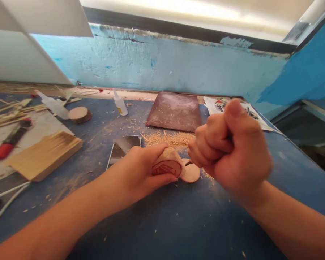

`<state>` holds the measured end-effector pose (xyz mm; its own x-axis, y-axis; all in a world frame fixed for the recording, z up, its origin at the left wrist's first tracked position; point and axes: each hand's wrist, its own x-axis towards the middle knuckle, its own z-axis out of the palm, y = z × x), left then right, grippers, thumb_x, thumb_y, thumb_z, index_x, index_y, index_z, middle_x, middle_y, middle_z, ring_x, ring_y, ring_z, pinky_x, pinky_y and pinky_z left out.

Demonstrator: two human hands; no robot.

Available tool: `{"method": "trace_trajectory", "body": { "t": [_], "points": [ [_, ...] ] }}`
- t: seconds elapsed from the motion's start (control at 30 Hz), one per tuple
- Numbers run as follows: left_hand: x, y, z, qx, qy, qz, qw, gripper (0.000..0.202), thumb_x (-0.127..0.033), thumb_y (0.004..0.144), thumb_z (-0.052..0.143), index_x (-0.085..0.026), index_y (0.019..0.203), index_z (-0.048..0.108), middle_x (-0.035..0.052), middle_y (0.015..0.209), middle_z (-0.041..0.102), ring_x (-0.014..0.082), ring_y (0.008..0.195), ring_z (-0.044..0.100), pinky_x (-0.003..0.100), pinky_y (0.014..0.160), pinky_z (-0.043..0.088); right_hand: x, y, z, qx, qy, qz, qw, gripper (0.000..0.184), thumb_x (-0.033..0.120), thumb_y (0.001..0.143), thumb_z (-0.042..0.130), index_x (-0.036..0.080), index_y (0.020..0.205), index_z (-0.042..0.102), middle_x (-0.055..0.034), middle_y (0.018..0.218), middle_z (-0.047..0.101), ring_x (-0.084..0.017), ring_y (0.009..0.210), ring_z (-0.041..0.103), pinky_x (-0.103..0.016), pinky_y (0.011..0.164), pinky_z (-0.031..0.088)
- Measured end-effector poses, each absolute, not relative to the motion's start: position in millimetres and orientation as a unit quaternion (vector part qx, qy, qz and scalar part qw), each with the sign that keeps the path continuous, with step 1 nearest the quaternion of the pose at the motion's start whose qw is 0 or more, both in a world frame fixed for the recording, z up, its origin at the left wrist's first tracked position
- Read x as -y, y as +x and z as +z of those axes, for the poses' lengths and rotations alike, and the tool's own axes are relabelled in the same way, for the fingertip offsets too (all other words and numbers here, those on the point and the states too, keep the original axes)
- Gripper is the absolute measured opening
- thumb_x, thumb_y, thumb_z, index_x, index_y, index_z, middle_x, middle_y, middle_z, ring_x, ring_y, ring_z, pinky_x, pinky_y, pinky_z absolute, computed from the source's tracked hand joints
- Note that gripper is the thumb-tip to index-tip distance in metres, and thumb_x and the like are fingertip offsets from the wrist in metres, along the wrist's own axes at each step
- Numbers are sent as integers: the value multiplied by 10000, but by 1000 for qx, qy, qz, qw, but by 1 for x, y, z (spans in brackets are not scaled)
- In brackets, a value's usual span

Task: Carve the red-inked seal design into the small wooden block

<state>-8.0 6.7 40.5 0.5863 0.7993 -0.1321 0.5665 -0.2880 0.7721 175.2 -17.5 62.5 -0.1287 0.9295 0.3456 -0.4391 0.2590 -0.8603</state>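
Note:
My left hand (143,166) is closed around a piece of wood (166,169), whose flat cut face carries a red outline and drawn lines. To the right of it, my right hand (230,151) makes a fist with the thumb on top. A thin dark-tipped carving tool (188,163) pokes out below that fist toward the wood; the rest of it is hidden in the fingers. Behind the tip, a pale round wood slice (191,174) lies on the blue table (157,224).
Wood shavings (167,138) are heaped before a brown board (175,112). A phone (124,147) lies behind my left wrist. Glue bottles (120,104), a bark-edged wood slice (79,115), a wood block (47,155) and a red-black cutter (13,139) are at left.

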Motion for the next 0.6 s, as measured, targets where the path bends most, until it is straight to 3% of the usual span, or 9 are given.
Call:
{"method": "trace_trajectory", "body": {
  "t": [0.2,0.33,0.47,0.6],
  "points": [
    [-4,-7,42,-438,784,147,414,169,-343,826,759,-227,901,663,-45,779,751,173,696,687,254,625,468,14,175,57,491,-240,577,607,566,404,1073,481,203,561,348,68,535,206,-71,418,220,-254,395,192],
    [-4,-8,43,-433,786,149,414,150,-322,826,746,-228,911,664,-37,797,758,182,706,694,258,629,481,12,177,55,520,-251,570,584,543,424,1071,489,201,581,424,63,528,250,-78,424,245,-256,400,195],
    [-6,-8,40,-431,791,144,409,176,-356,835,757,-232,917,663,-33,792,754,188,707,694,265,617,473,12,179,63,485,-243,573,614,581,410,1062,492,211,542,322,66,527,192,-75,408,187,-261,389,174],
    [-5,-7,40,-422,786,152,426,144,-323,847,751,-244,944,680,-48,801,756,174,701,690,265,631,480,13,179,64,494,-251,591,586,573,434,1048,527,205,552,352,67,515,213,-70,407,208,-249,386,186]
  ]
}}
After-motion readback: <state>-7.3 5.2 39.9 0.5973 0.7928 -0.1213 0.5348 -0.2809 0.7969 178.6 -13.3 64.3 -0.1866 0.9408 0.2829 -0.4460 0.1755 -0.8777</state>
